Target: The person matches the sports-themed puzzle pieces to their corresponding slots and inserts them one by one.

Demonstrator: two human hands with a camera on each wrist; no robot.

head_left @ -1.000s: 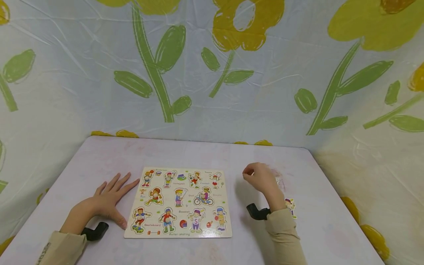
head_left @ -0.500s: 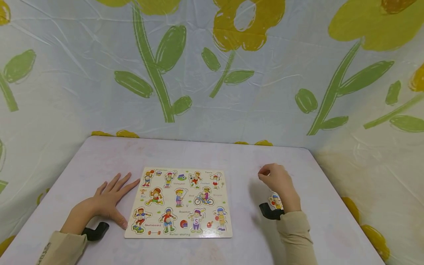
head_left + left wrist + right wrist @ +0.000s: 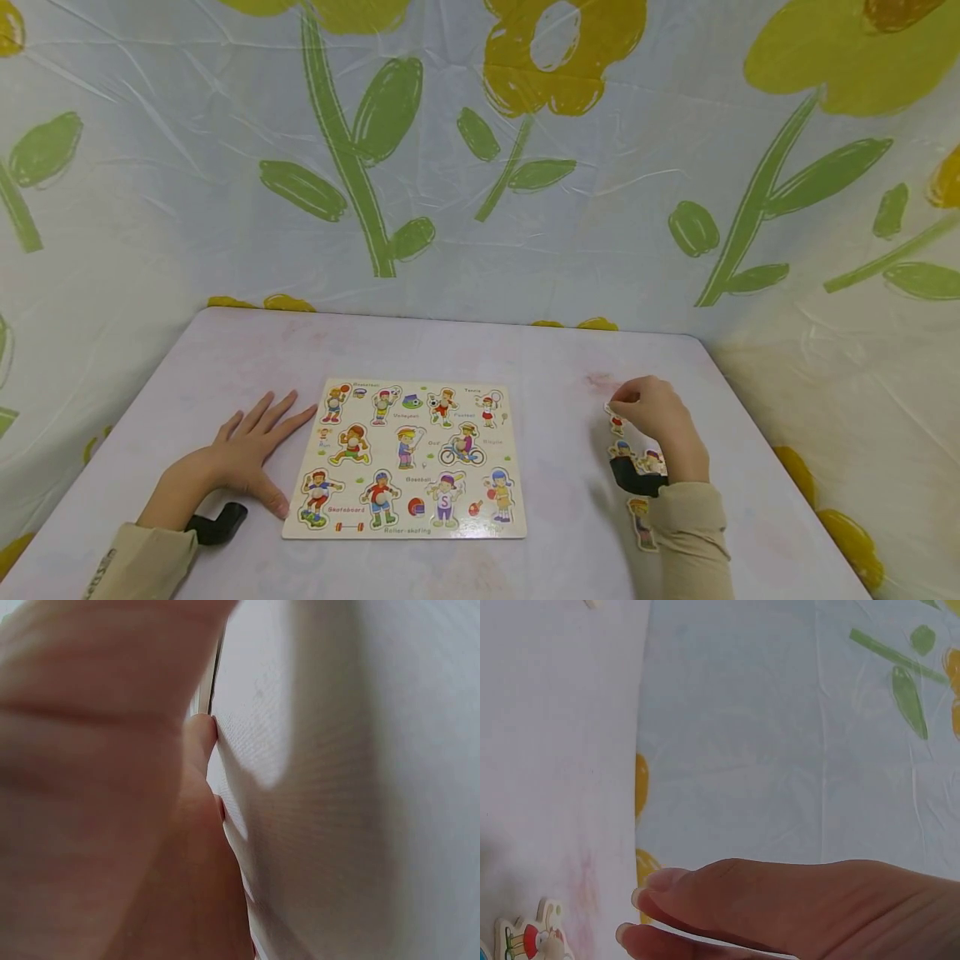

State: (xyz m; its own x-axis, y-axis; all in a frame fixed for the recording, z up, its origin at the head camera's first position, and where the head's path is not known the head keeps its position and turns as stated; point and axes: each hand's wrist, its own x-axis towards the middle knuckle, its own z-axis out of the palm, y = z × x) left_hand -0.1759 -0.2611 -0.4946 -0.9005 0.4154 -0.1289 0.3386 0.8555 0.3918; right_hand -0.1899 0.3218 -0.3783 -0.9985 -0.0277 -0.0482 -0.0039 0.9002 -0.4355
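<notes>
My left hand (image 3: 247, 460) rests on the table with its fingers spread, its fingertips and thumb at the left edge of a peg-puzzle board (image 3: 382, 450). In the left wrist view, the palm and fingers (image 3: 199, 742) lie close to the table. My right hand (image 3: 652, 410) hovers at the right, thumb and fingers bent, just above a small wooden tennis-player puzzle piece (image 3: 617, 423). In the right wrist view, a gap shows between thumb and finger, and a puzzle piece with a knob (image 3: 532, 937) lies apart from them.
More puzzle pieces lie near my right wrist: a blue-capped figure (image 3: 622, 451), another figure (image 3: 652, 459) and one (image 3: 642, 523) by the sleeve. Black wrist mounts (image 3: 217, 525) stick out beneath both wrists. A flowered curtain (image 3: 600, 275) stands behind the table.
My right hand has moved rightward and a little nearer, away from the board, uncovering puzzle pieces below it. My left hand and the board have not moved.
</notes>
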